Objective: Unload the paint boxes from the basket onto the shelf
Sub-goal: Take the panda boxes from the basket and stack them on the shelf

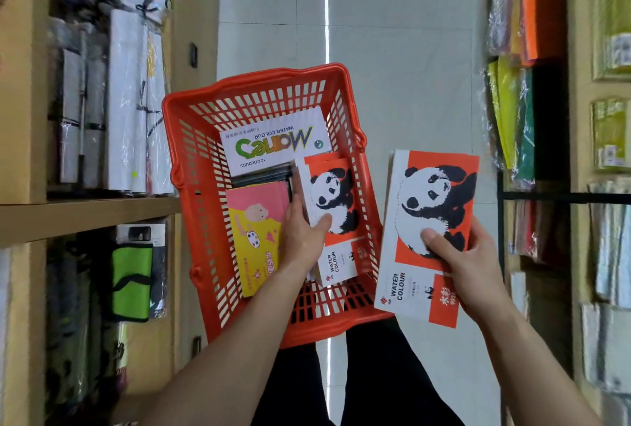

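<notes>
Red-white panda box lengthwise, seemingly upright.

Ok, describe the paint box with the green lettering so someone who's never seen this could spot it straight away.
Find the red basket on the floor between the shelves. At its far end, away from the person, lies the white box. Unlike the panda boxes and the pink-and-yellow box nearer the person, it shows big green lettering and no picture.

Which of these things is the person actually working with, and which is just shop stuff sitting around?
Part of the job:
red basket
panda box in right hand
panda boxes under left hand
white watercolour box
pink-yellow box
left shelf

Just lying about:
white rolls
green pouch
coloured sheets
</notes>
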`<action>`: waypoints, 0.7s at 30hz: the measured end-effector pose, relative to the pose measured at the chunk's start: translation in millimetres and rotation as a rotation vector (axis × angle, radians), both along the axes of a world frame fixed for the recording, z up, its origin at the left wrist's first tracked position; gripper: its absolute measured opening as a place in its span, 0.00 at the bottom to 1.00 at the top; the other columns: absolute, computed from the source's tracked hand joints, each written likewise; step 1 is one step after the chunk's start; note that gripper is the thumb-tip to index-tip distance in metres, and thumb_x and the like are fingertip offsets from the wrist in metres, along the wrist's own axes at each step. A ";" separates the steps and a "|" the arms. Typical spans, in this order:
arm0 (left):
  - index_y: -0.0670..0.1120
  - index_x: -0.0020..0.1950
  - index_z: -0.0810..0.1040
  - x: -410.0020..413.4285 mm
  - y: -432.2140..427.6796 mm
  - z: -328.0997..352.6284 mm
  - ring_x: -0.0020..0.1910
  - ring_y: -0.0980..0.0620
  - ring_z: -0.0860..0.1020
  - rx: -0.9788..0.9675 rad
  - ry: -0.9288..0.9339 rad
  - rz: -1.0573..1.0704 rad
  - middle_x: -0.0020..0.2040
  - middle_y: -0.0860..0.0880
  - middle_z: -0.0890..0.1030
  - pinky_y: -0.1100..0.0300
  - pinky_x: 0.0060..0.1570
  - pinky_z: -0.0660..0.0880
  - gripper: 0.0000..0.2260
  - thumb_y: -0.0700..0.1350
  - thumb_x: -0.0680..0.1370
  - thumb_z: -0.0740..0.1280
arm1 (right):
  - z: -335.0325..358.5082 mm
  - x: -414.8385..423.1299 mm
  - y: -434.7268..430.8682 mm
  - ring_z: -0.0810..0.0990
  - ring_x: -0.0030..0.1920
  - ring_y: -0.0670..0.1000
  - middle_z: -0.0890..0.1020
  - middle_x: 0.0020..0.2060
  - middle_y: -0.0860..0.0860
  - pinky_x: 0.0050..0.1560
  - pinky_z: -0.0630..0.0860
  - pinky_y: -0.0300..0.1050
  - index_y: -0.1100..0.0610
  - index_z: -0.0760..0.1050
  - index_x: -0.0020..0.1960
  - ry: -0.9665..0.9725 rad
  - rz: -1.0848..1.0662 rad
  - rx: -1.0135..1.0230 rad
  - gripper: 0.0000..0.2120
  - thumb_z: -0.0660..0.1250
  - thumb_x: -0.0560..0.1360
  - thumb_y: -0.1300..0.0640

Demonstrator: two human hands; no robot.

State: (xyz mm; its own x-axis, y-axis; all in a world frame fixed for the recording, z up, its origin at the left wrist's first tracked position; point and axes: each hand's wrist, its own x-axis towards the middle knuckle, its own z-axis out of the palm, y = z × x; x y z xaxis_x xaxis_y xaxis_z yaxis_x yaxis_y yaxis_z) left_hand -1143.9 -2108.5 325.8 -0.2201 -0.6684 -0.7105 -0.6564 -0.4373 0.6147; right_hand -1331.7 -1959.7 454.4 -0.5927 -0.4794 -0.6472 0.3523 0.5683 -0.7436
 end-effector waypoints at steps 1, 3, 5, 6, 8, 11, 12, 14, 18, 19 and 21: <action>0.57 0.76 0.66 -0.7 -0.4 2.5 0.67 0.44 0.77 0.004 -0.010 0.015 0.71 0.50 0.75 0.42 0.64 0.77 0.33 0.59 0.71 0.69 | 1.1 0.7 -0.6 0.90 0.47 0.54 0.90 0.52 0.48 0.41 0.85 0.41 0.48 0.77 0.64 0.002 0.000 -0.002 0.20 0.75 0.74 0.55; 0.55 0.75 0.64 -1.0 -3.6 6.4 0.67 0.45 0.76 0.016 -0.027 0.043 0.72 0.49 0.71 0.41 0.64 0.77 0.36 0.59 0.69 0.71 | 3.6 2.3 -2.6 0.90 0.47 0.53 0.90 0.52 0.47 0.40 0.84 0.40 0.48 0.77 0.64 0.007 0.005 -0.004 0.22 0.76 0.71 0.51; 0.56 0.78 0.59 -0.3 -5.7 9.4 0.70 0.45 0.74 0.030 -0.012 0.051 0.75 0.49 0.70 0.41 0.67 0.75 0.41 0.60 0.69 0.72 | 5.5 3.1 -4.3 0.90 0.47 0.52 0.90 0.52 0.47 0.40 0.84 0.39 0.48 0.77 0.63 0.008 0.009 -0.008 0.23 0.76 0.70 0.50; 0.58 0.80 0.55 -0.7 -5.4 11.5 0.73 0.45 0.72 0.047 0.007 0.045 0.77 0.48 0.68 0.41 0.70 0.73 0.44 0.61 0.69 0.73 | 6.0 3.4 -4.6 0.90 0.46 0.52 0.90 0.51 0.47 0.39 0.84 0.39 0.47 0.77 0.63 0.011 0.009 -0.010 0.23 0.76 0.70 0.50; 0.59 0.83 0.47 -2.5 -2.3 14.1 0.76 0.44 0.69 0.083 0.041 0.029 0.81 0.48 0.64 0.47 0.75 0.66 0.47 0.59 0.73 0.74 | 6.7 4.1 -4.9 0.90 0.46 0.52 0.90 0.51 0.46 0.39 0.84 0.40 0.47 0.77 0.63 0.017 0.004 -0.013 0.22 0.76 0.70 0.50; 0.58 0.84 0.46 -4.5 -1.7 16.4 0.73 0.43 0.73 0.095 0.080 0.037 0.78 0.48 0.70 0.49 0.74 0.68 0.47 0.49 0.76 0.75 | 6.0 6.6 -3.7 0.90 0.46 0.53 0.90 0.51 0.47 0.39 0.85 0.40 0.48 0.77 0.63 0.035 0.000 -0.011 0.22 0.76 0.71 0.51; 0.58 0.84 0.48 -3.6 -3.1 20.2 0.72 0.43 0.74 0.080 0.093 0.035 0.77 0.47 0.71 0.45 0.73 0.70 0.46 0.48 0.76 0.75 | 6.2 7.8 -3.8 0.90 0.46 0.53 0.90 0.51 0.47 0.39 0.85 0.41 0.49 0.77 0.64 0.046 0.000 -0.012 0.23 0.76 0.70 0.51; 0.60 0.83 0.51 2.3 -5.3 32.9 0.70 0.45 0.76 0.028 0.124 0.013 0.74 0.49 0.74 0.44 0.70 0.74 0.43 0.46 0.76 0.75 | 7.3 10.2 -4.2 0.90 0.47 0.52 0.89 0.52 0.47 0.41 0.86 0.43 0.49 0.77 0.65 0.073 0.016 -0.015 0.24 0.78 0.71 0.52; 0.67 0.78 0.60 29.6 -10.4 77.5 0.56 0.61 0.83 -0.058 0.229 0.037 0.64 0.59 0.82 0.63 0.51 0.81 0.39 0.48 0.73 0.75 | 18.1 20.2 -9.2 0.90 0.49 0.49 0.89 0.53 0.44 0.43 0.85 0.42 0.46 0.76 0.67 0.120 0.079 -0.047 0.24 0.78 0.74 0.56; 0.69 0.76 0.62 38.9 -12.7 93.1 0.52 0.64 0.84 -0.065 0.254 0.061 0.61 0.62 0.83 0.67 0.47 0.80 0.38 0.50 0.72 0.75 | 23.2 24.5 -12.2 0.90 0.49 0.49 0.89 0.53 0.43 0.42 0.85 0.40 0.44 0.76 0.67 0.123 0.101 -0.060 0.24 0.78 0.74 0.55; 0.78 0.68 0.65 59.6 -17.6 124.4 0.49 0.66 0.84 -0.076 0.285 0.129 0.57 0.64 0.83 0.69 0.40 0.81 0.33 0.51 0.71 0.75 | 35.3 35.6 -19.7 0.90 0.48 0.48 0.88 0.53 0.41 0.42 0.85 0.41 0.41 0.75 0.67 0.121 0.138 -0.081 0.25 0.79 0.74 0.53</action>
State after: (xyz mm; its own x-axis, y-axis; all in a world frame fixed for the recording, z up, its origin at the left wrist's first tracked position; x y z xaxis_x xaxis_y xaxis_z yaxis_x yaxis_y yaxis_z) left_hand -1084.3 -2126.0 450.2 -0.3129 -0.7526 -0.5794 -0.3957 -0.4513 0.7999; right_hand -1296.1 -1979.4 489.7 -0.5889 -0.6091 -0.5312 0.1810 0.5412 -0.8212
